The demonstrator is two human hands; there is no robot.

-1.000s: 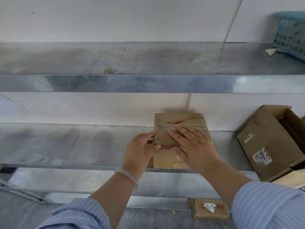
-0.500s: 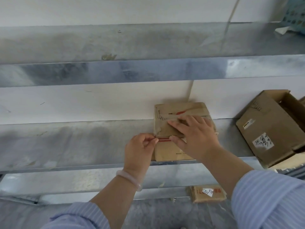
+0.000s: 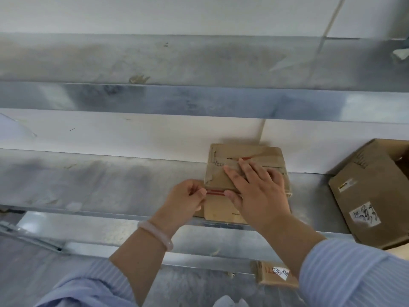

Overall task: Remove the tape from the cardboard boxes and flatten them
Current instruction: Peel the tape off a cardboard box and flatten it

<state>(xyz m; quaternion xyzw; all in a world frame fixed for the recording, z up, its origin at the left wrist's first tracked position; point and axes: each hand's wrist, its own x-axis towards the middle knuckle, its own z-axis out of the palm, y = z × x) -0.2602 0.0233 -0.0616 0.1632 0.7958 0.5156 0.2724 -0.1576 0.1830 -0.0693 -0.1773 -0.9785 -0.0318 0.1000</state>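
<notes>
A small flat cardboard box (image 3: pixel 245 156) lies on the metal shelf (image 3: pixel 99 180) against the white wall. A red tear strip (image 3: pixel 215 192) runs out from its left side. My left hand (image 3: pixel 187 199) pinches the end of that strip just left of the box. My right hand (image 3: pixel 256 189) lies flat on top of the box with its fingers spread, pressing it down and covering its middle.
A larger open cardboard box (image 3: pixel 371 191) with a white label sits tilted at the right. Another small taped box (image 3: pixel 275 275) lies on the lower surface beneath the shelf. An upper metal shelf (image 3: pixel 177 100) runs across above.
My left hand has drawn the red strip a little further left out of the box. My right hand has stayed pressed on the box top.
</notes>
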